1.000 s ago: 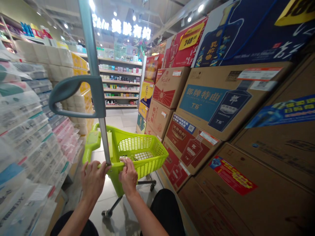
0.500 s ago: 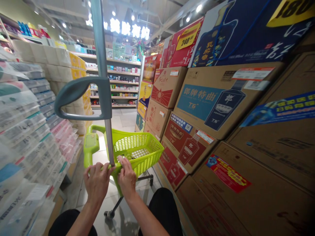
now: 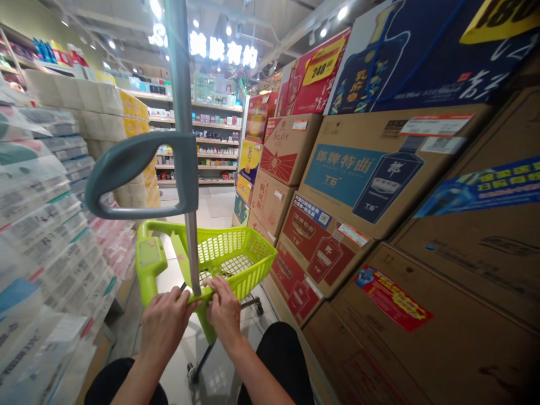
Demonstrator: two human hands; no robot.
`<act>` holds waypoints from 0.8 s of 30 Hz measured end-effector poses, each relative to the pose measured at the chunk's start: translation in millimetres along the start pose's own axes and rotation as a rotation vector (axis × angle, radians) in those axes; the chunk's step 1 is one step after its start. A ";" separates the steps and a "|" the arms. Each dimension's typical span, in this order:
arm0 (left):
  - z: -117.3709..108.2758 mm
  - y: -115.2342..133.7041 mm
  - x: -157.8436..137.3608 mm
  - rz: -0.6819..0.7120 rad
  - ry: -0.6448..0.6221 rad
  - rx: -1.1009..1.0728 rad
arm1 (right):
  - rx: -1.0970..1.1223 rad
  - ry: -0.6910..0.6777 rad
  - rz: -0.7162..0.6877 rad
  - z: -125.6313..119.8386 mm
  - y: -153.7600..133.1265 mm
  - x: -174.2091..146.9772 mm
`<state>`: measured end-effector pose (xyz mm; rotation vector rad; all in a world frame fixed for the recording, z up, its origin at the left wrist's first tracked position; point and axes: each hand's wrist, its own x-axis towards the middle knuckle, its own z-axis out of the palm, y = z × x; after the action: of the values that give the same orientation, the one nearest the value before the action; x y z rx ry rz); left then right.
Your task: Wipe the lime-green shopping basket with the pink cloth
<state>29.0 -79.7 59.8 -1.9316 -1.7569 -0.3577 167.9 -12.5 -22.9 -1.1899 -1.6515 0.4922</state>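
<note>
A lime-green shopping cart point(image 3: 236, 247) with a lattice basket stands right before me. My left hand point(image 3: 166, 318) is wrapped over its near green rim, left of a grey metal pole. My right hand point(image 3: 223, 309) grips the same rim just right of the pole, fingers curled over the edge. The metal pole point(image 3: 193, 247) rises between the hands and carries a grey loop handle point(image 3: 188, 174). Below the rim, a wheel point(image 3: 192, 372) of the cart rests on the floor. The palms and thumbs are partly hidden.
Cartons point(image 3: 337, 169) of bottled liquor are stacked high along the right. Plastic-wrapped packs point(image 3: 46, 225) pile up on the left, with yellow-and-white packs point(image 3: 139, 118) beyond. Shelves point(image 3: 215, 135) of small goods stand at the aisle's far end. Pale tiles point(image 3: 215, 202) cover the floor.
The cart's near end has swung slightly, its left side coming closer and lower. Pole and loop handle shift a little, and both hands move down slightly with the rim, still gripping it.
</note>
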 end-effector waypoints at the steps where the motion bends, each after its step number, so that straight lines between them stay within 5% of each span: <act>1: -0.6 1.0 1.5 -0.016 -0.005 -0.004 | 0.021 -0.024 -0.024 0.2 -4.6 -2.1; 8: 3.3 8.4 15.8 -0.072 -0.046 -0.069 | -0.006 0.008 0.063 -1.0 -6.2 9.0; 15: 14.6 32.8 18.6 -0.050 -0.018 -0.061 | -0.011 0.005 0.004 -8.4 -0.9 16.5; 18: 15.9 20.3 19.1 0.078 -0.035 -0.154 | -0.047 0.055 0.076 -16.2 6.6 21.6; 21: 13.9 -7.7 22.8 0.234 -0.038 -0.314 | -0.007 0.042 0.005 -18.5 4.1 15.2; 24: 11.9 -30.8 26.1 0.231 -0.002 -0.323 | 0.042 -0.011 -0.064 -16.6 0.5 8.8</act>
<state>0.6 -49.9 68.8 -2.3323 -1.5279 -0.5839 182.7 -8.1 -12.1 -1.1020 -1.6753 0.4920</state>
